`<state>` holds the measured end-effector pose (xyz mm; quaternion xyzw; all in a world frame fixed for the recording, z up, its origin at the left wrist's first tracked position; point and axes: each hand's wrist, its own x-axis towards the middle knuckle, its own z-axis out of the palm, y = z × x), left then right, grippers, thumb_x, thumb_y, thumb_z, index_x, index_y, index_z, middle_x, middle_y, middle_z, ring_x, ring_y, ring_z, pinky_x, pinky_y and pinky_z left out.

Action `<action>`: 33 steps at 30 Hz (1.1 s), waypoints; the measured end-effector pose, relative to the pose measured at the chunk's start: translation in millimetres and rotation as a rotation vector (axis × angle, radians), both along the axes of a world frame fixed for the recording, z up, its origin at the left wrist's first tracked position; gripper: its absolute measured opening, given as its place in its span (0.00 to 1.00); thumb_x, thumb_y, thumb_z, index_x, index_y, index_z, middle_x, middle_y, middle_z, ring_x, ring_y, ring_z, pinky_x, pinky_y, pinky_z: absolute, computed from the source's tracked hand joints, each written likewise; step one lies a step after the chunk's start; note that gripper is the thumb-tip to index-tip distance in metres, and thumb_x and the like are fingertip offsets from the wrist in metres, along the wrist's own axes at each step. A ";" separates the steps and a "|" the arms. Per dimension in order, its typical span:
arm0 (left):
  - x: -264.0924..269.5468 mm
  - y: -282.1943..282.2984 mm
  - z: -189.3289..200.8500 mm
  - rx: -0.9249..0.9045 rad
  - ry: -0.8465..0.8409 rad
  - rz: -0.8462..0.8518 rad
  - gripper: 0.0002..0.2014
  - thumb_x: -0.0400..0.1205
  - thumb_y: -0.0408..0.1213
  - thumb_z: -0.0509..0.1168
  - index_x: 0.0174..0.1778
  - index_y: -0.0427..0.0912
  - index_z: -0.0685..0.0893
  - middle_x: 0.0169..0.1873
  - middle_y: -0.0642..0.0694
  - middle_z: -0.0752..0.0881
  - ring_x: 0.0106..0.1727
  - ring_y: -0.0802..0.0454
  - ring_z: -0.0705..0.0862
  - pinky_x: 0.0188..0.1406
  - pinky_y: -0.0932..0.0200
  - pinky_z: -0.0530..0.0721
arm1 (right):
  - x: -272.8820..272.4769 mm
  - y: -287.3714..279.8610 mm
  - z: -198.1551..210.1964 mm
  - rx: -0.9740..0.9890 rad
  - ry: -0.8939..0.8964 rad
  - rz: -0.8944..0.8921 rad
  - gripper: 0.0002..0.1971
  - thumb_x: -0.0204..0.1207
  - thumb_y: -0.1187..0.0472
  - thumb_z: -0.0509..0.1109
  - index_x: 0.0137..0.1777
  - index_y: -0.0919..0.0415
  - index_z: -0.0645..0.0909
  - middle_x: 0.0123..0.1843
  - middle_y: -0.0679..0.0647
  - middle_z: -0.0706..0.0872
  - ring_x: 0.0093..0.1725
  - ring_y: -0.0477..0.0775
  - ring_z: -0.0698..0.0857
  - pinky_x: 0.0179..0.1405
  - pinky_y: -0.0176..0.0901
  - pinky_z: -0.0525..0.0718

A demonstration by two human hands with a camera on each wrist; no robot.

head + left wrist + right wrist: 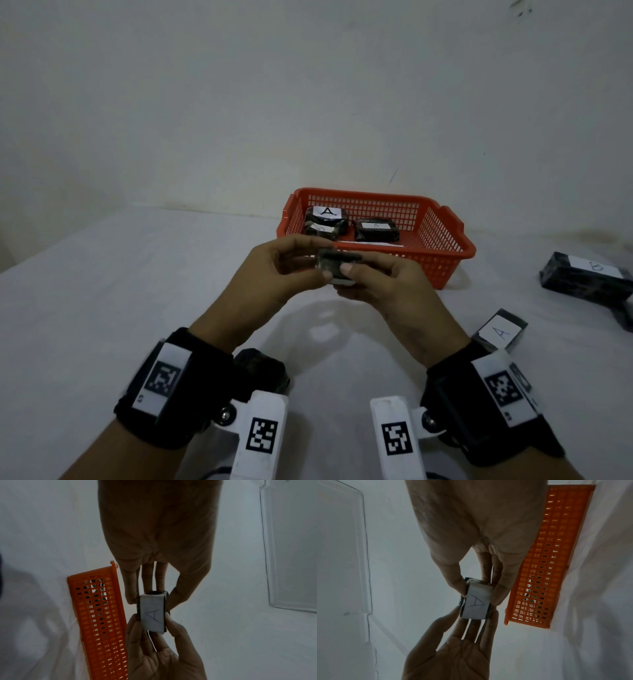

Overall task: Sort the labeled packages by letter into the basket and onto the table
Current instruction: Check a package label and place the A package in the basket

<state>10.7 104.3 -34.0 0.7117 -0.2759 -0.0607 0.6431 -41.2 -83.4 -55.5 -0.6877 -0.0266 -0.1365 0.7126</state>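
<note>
I hold a small dark package (337, 269) with both hands above the white table, just in front of the orange basket (445, 260). Its white label, marked A (152, 615), faces down toward the wrist cameras. My left hand (320, 258) pinches one end between thumb and fingers, and my right hand (349, 281) pinches the other end. The right wrist view shows the same package (476, 601) pinched from above and below. Two dark packages labelled A (327, 219) (376, 229) lie inside the basket.
On the table to the right lie a package labelled A (500, 330) and a larger dark package labelled B (585, 277), with another dark one at the frame edge. One more dark package (263, 370) sits near my left wrist. A plain wall stands behind the basket.
</note>
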 end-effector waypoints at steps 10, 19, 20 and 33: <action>-0.6 -3.5 -4.6 -0.004 0.028 0.055 0.14 0.82 0.29 0.71 0.63 0.43 0.89 0.53 0.46 0.94 0.55 0.50 0.93 0.60 0.49 0.91 | -0.6 0.3 -1.3 -0.091 -0.063 -0.047 0.12 0.79 0.67 0.77 0.62 0.62 0.90 0.56 0.56 0.95 0.58 0.54 0.94 0.57 0.47 0.93; 0.7 -1.5 -3.2 0.005 0.034 0.043 0.15 0.82 0.29 0.71 0.62 0.48 0.90 0.51 0.51 0.94 0.53 0.54 0.93 0.54 0.58 0.91 | -3.1 -2.1 3.2 -0.094 -0.127 -0.090 0.15 0.75 0.66 0.81 0.60 0.58 0.91 0.55 0.52 0.96 0.58 0.50 0.94 0.62 0.50 0.91; 1.1 -1.3 -3.2 0.013 0.024 0.048 0.15 0.82 0.29 0.71 0.61 0.49 0.91 0.51 0.52 0.94 0.53 0.56 0.93 0.54 0.60 0.91 | -3.5 -2.7 3.4 -0.102 -0.124 -0.091 0.15 0.74 0.65 0.82 0.61 0.57 0.91 0.55 0.52 0.96 0.59 0.50 0.94 0.64 0.51 0.91; 0.9 0.5 -2.3 0.024 -0.062 0.122 0.21 0.75 0.28 0.78 0.62 0.51 0.89 0.54 0.55 0.93 0.60 0.62 0.90 0.67 0.53 0.86 | -0.3 -1.8 -0.1 0.014 -0.064 -0.041 0.21 0.71 0.49 0.77 0.61 0.59 0.90 0.56 0.56 0.95 0.60 0.56 0.94 0.63 0.54 0.91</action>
